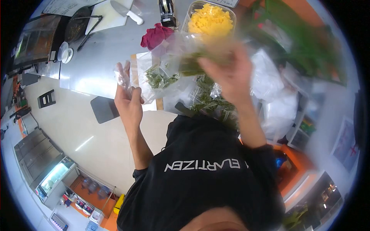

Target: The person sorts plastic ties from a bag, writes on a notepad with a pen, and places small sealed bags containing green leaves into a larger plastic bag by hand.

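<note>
My left hand (131, 101) pinches the edge of a clear plastic bag (163, 90), its fingertips covered by crumpled clear plastic. Chopped green leaves (158, 78) lie inside the bag. Blurred by motion, my right hand (231, 75) is at the other side of the bag, its fingers curled around a smeared bunch of green leaves (190, 64). Below it, a heap of loose green leaves (212, 102) lies near the table's front edge, partly under clear plastic. White paper (145, 63) and a brown board edge (159, 104) show beneath the bag.
A clear tub of chopped yellow pieces (210, 19), a tape dispenser (167, 13) and a crimson cloth (156, 35) stand behind. A knife (127, 12) lies on a white cutting board (111, 17). White plastic bags (266, 77) and large green leaves (308, 42) are at right.
</note>
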`<act>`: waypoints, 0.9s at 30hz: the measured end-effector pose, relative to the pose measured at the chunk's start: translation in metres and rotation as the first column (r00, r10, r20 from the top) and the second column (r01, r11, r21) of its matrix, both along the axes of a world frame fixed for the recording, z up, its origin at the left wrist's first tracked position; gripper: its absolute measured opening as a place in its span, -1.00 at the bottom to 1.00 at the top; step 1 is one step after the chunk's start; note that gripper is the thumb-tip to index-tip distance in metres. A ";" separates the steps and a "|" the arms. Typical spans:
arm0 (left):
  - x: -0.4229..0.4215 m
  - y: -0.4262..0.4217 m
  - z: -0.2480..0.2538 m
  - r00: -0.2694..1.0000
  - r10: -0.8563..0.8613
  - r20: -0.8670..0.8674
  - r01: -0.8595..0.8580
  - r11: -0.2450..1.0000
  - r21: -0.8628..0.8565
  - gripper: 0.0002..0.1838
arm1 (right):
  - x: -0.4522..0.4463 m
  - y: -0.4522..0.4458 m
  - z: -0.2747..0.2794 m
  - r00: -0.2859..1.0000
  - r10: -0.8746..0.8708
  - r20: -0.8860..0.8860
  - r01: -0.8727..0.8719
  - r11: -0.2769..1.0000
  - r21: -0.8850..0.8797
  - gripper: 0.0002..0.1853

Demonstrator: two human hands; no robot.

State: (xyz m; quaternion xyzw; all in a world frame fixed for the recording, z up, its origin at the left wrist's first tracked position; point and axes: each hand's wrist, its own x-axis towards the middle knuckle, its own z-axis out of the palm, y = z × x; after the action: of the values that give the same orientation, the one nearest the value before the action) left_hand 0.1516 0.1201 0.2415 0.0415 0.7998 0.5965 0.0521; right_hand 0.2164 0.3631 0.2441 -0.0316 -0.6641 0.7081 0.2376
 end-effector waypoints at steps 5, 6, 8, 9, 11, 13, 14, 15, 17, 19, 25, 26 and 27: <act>-0.001 -0.005 -0.004 1.000 -0.010 -0.018 0.011 0.999 0.045 -0.13 | -0.037 -0.029 -0.030 0.998 0.057 -0.007 -0.049 0.916 0.397 -0.78; -0.003 -0.008 -0.005 1.000 -0.024 -0.020 0.025 0.999 0.042 -0.12 | -0.032 -0.029 -0.032 1.000 0.022 0.001 -0.021 0.920 0.391 -0.80; -0.006 -0.014 -0.007 0.999 -0.032 -0.025 0.033 0.999 0.044 -0.09 | -0.001 -0.009 -0.034 0.991 0.020 0.135 -0.028 0.998 0.053 -0.84; -0.007 -0.016 -0.009 0.999 -0.033 -0.020 0.034 0.998 0.052 -0.10 | 0.016 0.006 -0.051 0.959 0.131 0.251 -0.123 0.991 -0.046 -0.86; -0.010 -0.017 -0.009 1.000 -0.028 -0.013 0.029 0.998 0.048 -0.10 | 0.038 0.014 -0.069 0.773 0.188 0.606 -0.383 0.899 0.210 -0.84; -0.012 -0.017 -0.009 0.999 -0.037 -0.021 0.037 0.999 0.029 -0.12 | 0.061 -0.008 -0.140 0.752 0.052 0.657 -0.463 0.751 0.470 -0.80; -0.014 -0.017 -0.010 0.998 -0.051 -0.029 0.051 0.999 0.014 -0.14 | 0.071 -0.023 -0.164 0.777 -0.036 0.629 -0.421 0.713 0.561 -0.78; -0.016 -0.016 -0.011 0.997 -0.064 -0.039 0.064 0.998 0.001 -0.15 | 0.078 -0.037 -0.184 0.799 -0.121 0.590 -0.377 0.664 0.646 -0.76; -0.019 -0.016 -0.011 0.997 -0.072 -0.041 0.072 0.997 0.001 -0.16 | 0.085 -0.045 -0.201 0.783 -0.190 0.592 -0.341 0.665 0.665 -0.74; -0.021 -0.018 -0.010 0.996 -0.075 -0.039 0.074 0.997 -0.020 -0.16 | 0.087 -0.042 -0.208 0.712 -0.153 0.685 -0.341 0.778 0.528 -0.75; -0.024 -0.024 -0.014 0.995 -0.095 -0.029 0.095 0.995 0.011 -0.17 | 0.074 -0.019 -0.185 0.887 0.017 0.461 -0.425 0.418 0.803 -0.85; -0.024 -0.024 -0.014 0.995 -0.092 -0.029 0.092 0.996 0.013 -0.16 | 0.072 -0.019 -0.192 0.870 0.023 0.492 -0.459 0.401 0.793 -0.85; -0.024 -0.024 -0.014 0.996 -0.087 -0.028 0.088 0.996 0.014 -0.16 | 0.067 -0.019 -0.200 0.852 0.031 0.523 -0.493 0.384 0.781 -0.85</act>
State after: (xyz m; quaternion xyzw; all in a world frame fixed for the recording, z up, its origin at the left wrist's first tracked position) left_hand 0.1277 0.0961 0.2275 0.0852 0.7934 0.5989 0.0669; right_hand 0.2837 0.3445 0.0438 0.0548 -0.9657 0.2481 -0.0528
